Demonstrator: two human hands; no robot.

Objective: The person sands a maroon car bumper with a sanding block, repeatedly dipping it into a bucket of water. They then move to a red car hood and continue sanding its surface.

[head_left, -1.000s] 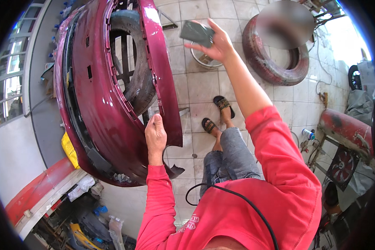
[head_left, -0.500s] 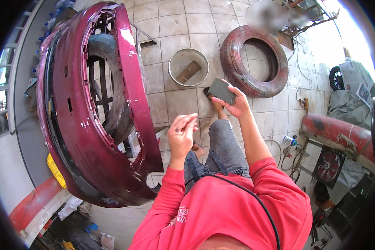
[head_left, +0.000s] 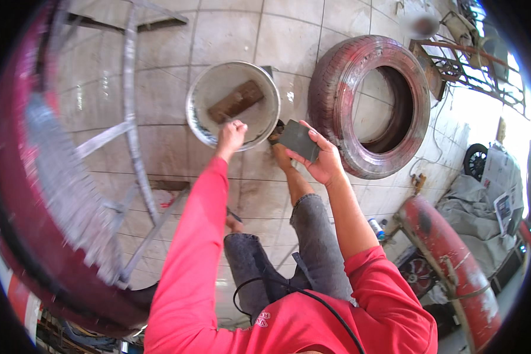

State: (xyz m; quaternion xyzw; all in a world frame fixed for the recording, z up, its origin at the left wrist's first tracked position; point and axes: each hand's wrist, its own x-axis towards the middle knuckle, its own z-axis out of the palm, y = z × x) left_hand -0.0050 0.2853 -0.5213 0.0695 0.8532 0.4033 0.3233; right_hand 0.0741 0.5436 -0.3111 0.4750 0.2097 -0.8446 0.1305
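Observation:
My right hand (head_left: 324,158) holds a thin, dark grey-green rectangular sheet, which looks like sandpaper (head_left: 300,141), between thumb and fingers. My left hand (head_left: 231,138) is over the near rim of a round whitish bucket (head_left: 269,88). Its fingers are curled together, and whether anything is inside them is hidden. A brown, worn rectangular block (head_left: 236,101) lies tilted inside the bucket, just beyond my left fingers and apart from them.
A red-stained tire (head_left: 416,112) lies flat right of the bucket. At left, a metal stand (head_left: 130,88) is beside a dark red car bumper (head_left: 53,289). A red cylindrical tank (head_left: 448,259) is at lower right, near a grey cover (head_left: 475,206).
My left hand has moved forward and left, down to the bucket's rim. The view has shifted closer to the bucket, and the bumper is farther left. My right hand keeps the sandpaper.

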